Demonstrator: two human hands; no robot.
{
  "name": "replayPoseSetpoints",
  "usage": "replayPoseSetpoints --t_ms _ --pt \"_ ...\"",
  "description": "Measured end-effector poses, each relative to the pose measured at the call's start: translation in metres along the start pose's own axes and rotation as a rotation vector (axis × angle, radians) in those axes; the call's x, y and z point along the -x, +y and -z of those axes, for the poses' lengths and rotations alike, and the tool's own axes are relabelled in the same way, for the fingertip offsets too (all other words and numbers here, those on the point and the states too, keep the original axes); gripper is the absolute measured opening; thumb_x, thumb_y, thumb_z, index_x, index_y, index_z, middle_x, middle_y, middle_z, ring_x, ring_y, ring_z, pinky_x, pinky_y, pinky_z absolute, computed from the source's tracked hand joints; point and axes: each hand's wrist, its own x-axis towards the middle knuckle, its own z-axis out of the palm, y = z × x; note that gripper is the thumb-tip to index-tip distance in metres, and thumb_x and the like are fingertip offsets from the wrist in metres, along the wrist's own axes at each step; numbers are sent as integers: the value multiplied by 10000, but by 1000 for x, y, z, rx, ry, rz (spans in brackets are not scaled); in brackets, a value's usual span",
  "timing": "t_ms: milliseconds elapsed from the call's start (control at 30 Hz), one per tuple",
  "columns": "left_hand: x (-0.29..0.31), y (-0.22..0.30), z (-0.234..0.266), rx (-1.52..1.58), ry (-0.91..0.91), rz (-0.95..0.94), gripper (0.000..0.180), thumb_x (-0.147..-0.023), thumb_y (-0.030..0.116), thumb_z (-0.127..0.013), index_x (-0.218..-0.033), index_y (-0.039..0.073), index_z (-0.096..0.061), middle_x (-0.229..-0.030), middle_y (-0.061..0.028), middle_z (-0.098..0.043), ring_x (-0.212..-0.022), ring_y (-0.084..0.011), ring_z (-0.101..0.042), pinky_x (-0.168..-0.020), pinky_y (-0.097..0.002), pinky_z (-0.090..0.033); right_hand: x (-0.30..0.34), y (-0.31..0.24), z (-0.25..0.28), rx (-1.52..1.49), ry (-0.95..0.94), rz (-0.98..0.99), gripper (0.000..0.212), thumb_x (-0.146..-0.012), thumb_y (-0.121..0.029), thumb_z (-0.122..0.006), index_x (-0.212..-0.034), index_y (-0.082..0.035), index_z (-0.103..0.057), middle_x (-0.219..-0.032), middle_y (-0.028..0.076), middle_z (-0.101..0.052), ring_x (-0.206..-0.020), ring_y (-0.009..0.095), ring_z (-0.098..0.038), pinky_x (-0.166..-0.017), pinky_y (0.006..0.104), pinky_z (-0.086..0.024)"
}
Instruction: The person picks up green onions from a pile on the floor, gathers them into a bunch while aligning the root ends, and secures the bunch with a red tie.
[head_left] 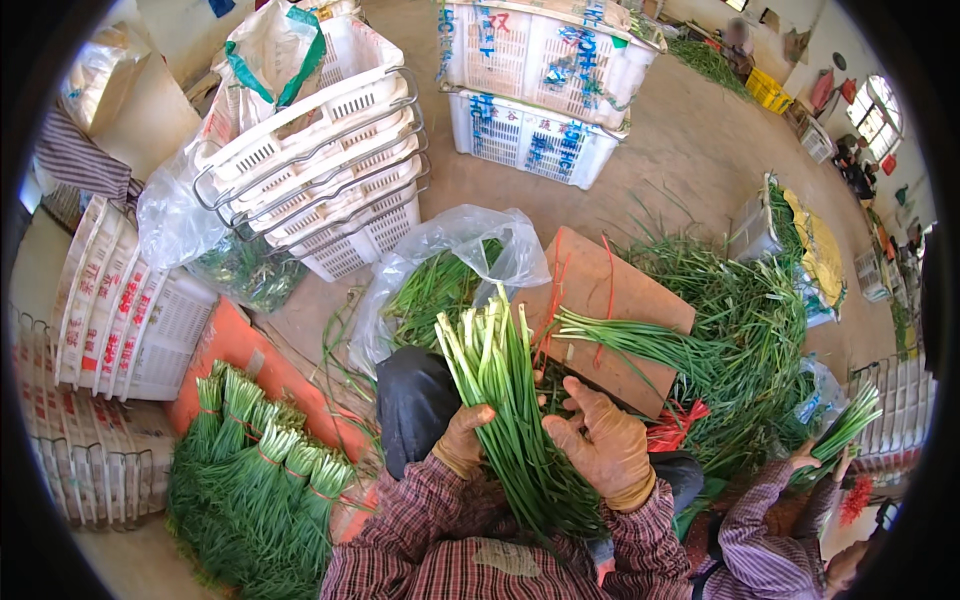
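Note:
A loose bunch of garlic chives (490,385) stands tilted over my lap, pale cut ends up and green leaves hanging down. My left hand (462,438), in a tan glove, is closed around its left side. At its right side is my gloved right hand (605,445), fingers apart and palm turned toward the stems. Just beyond, a brown board (640,285) carries a smaller handful of chives (630,335) and thin red ties (608,290). More red ties (678,428) lie in a tuft by the board's near edge.
Tied chive bunches (265,455) lie at left on an orange sheet (240,345). A large loose heap (740,350) spreads at right. White crates (320,150) stand stacked beyond, near a clear plastic bag (510,245). A co-worker's hands (805,458) hold chives at lower right.

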Motion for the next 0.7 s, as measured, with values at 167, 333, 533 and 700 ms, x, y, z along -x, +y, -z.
replayPoseSetpoints --t_ms 167,333,533,700 --pt "1 -6 20 -49 -2 51 849 -743 317 -825 -1456 11 -482 -1355 -130 -619 -1218 -271 -621 -1044 -435 -508 -11 -13 -23 50 28 13 541 -845 -414 -804 -1227 -58 -663 -869 110 -686 -662 236 -690 -579 338 -548" --pt "6 -37 94 -302 83 63 780 -682 327 -914 -1327 33 -589 -1231 -92 -665 -1102 -213 -644 -962 -367 -512 -34 -36 -47 303 85 44 633 -792 -549 -800 -1167 -58 -660 -889 111 -685 -691 254 -685 -608 357 -554" --pt "8 -9 -1 -235 106 -68 762 -691 382 -909 -1306 55 -599 -1194 -64 -665 -1108 -199 -630 -978 -368 -500 -34 -24 -55 -37 106 -25 503 -810 -365 -843 -1120 -25 -641 -913 115 -682 -694 197 -660 -644 331 -549" --pt "12 -14 11 27 93 80 759 -780 429 -822 -1379 45 -558 -1238 -85 -660 -1139 -239 -639 -986 -398 -524 -33 -16 -46 -336 -58 -245 320 -881 -163 -762 -1119 0 -622 -895 53 -658 -730 105 -583 -660 291 -512"
